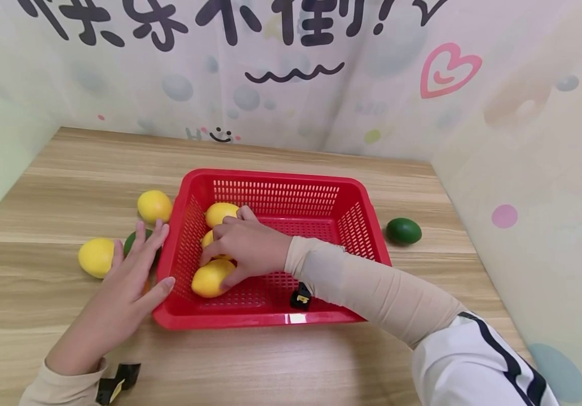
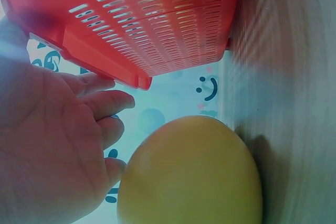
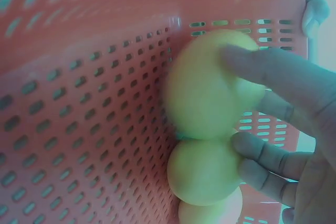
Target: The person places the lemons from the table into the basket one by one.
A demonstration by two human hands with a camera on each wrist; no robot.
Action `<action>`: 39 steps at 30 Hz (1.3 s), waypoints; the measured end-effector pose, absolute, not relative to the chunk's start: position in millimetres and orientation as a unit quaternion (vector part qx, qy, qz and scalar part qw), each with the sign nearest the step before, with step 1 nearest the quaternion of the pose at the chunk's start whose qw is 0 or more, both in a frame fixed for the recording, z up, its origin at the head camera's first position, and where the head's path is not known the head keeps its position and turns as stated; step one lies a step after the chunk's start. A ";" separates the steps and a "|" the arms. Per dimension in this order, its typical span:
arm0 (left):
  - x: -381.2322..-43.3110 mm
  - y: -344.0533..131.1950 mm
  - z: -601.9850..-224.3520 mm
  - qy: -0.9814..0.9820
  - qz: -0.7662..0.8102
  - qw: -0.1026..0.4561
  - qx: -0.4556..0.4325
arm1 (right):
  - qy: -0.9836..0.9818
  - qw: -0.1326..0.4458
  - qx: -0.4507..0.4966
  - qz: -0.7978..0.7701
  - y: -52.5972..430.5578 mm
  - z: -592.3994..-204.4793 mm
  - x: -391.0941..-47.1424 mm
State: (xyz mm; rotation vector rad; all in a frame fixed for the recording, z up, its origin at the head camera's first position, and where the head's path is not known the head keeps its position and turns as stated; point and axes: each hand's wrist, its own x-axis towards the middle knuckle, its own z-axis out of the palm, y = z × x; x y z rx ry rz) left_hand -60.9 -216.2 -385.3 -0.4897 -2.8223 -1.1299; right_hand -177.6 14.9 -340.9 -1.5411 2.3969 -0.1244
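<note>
- Three lemons [image 1: 220, 215] line the left wall inside the basket [image 1: 250, 322].
- Right hand [image 1: 255, 246] pinches the front lemon [image 1: 211, 279] (long axis roughly crosswise).
- Left hand [image 1: 129, 285], fingers extended, is at the basket's left rim.

Wood-grain table [image 1: 270, 366]. Far wall [image 1: 133, 96] pale, dark lettering [image 1: 317, 39] across top, wavy line [image 1: 295, 71] beneath, pink heart [image 1: 450, 70] to right, small smiley [image 1: 220, 137] low. Right wall [image 1: 565, 254]: pink-purple dot [image 1: 505, 216], blue-grey blotch [image 1: 560, 372] nearer. Left wall [image 1: 7, 124] pale green.
</note>
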 end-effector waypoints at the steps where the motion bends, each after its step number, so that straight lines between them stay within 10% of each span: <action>1: -61.0 -216.2 -385.3 -0.916 -0.367 0.031 -0.159 | 0.832 0.145 -0.534 -0.046 14.9 -341.1 -177.7; 39: -61.2 -216.9 -384.4 -0.915 -0.371 0.030 -0.158 | 0.831 0.138 -0.532 -0.082 30.6 -312.3 -177.9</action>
